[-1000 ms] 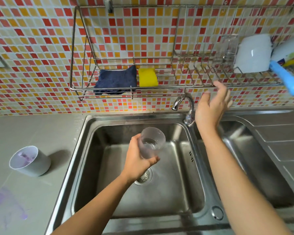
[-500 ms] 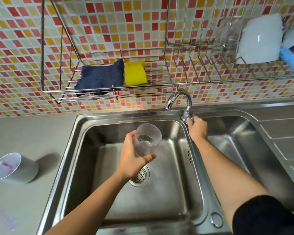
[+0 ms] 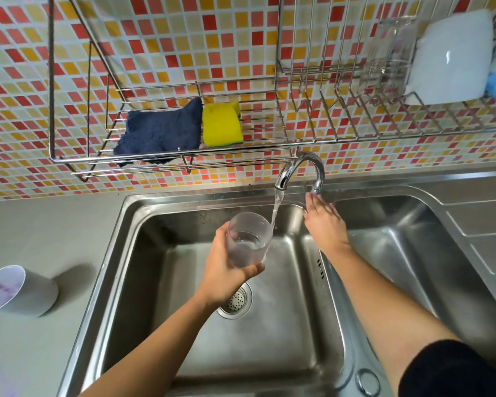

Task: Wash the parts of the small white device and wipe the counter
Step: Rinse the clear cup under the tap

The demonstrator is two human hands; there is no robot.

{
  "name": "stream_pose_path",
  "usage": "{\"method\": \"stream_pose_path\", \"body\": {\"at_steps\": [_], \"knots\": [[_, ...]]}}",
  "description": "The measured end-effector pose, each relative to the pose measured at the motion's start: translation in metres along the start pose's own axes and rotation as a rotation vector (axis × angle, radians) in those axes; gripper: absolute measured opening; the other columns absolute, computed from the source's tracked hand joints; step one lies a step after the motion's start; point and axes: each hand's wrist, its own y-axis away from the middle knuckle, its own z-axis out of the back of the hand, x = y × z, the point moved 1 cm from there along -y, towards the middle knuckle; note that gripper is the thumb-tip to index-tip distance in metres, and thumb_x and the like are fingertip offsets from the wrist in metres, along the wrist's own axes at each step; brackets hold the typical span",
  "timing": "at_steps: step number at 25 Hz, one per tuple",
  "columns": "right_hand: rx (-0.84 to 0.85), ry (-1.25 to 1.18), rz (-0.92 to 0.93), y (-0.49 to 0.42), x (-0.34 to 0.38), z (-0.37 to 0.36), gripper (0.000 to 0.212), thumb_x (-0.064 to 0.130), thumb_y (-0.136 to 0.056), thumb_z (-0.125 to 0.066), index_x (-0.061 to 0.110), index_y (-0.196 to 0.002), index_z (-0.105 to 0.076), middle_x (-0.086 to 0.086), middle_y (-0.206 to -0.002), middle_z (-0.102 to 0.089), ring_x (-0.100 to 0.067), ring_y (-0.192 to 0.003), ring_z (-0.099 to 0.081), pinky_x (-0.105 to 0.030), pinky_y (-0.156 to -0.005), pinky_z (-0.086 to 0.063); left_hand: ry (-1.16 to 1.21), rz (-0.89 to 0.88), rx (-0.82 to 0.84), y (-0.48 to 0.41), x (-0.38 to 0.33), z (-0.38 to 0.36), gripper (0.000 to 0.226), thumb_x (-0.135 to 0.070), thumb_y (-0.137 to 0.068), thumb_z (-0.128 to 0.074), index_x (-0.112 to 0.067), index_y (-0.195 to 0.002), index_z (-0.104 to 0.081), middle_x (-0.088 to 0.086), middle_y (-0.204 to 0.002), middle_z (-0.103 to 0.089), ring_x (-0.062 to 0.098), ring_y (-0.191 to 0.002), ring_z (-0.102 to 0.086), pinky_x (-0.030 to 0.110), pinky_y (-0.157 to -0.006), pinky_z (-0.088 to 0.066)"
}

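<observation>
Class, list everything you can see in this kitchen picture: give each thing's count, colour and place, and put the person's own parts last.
Clear cup: one, translucent, held over the left sink basin beside the running water.
Tap: one, chrome, behind the sink, water running.
Sink: one, steel, two basins.
White container: one, on its side on the grey counter, left.
Wire rack: one, steel, on the tiled wall.
Cloth: one, dark blue, in the rack.
Sponge: one, yellow, beside the cloth.
White dish: one, rack's right end.
Clear glass: one, left of the dish.
Hands: left hand holds the cup; right hand at the tap's base.
</observation>
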Motion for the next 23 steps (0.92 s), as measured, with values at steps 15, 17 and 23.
{"method": "stream_pose_path", "body": {"at_steps": [15,17,23], "knots": [[0.249,-0.227,-0.349,0.088,0.000,-0.048,0.058,0.026,-0.099,-0.025,0.011,-0.149,0.000,-0.004,-0.158,0.007,-0.019,-0.145,0.002,-0.042,-0.117,-0.006,0.083,0.403,0.182,-0.042,-0.015,-0.048,0.062,-0.055,-0.059,-0.078,-0.020,-0.105,-0.057,0.000,-0.099,-0.067,0.015,-0.082,-0.067,0.031,-0.065,-0.057],[0.248,-0.231,-0.349,0.088,0.000,-0.047,0.057,0.027,-0.099,-0.023,0.011,-0.149,0.001,-0.003,-0.158,0.008,-0.019,-0.145,0.004,-0.041,-0.117,-0.004,-0.046,0.397,0.156,-0.043,-0.016,-0.044,0.061,-0.064,-0.059,-0.073,-0.024,-0.102,-0.059,-0.006,-0.093,-0.065,0.012,-0.083,-0.064,0.032,-0.070,-0.057],[0.251,-0.219,-0.340,0.088,0.000,-0.047,0.056,0.027,-0.100,-0.019,0.010,-0.148,0.003,-0.003,-0.157,0.009,-0.018,-0.145,0.005,-0.039,-0.117,-0.002,-0.114,0.222,0.165,-0.038,-0.024,-0.033,0.069,-0.040,-0.061,-0.084,-0.019,-0.117,-0.050,-0.002,-0.106,-0.064,0.012,-0.085,-0.066,0.025,-0.072,-0.055]]}}
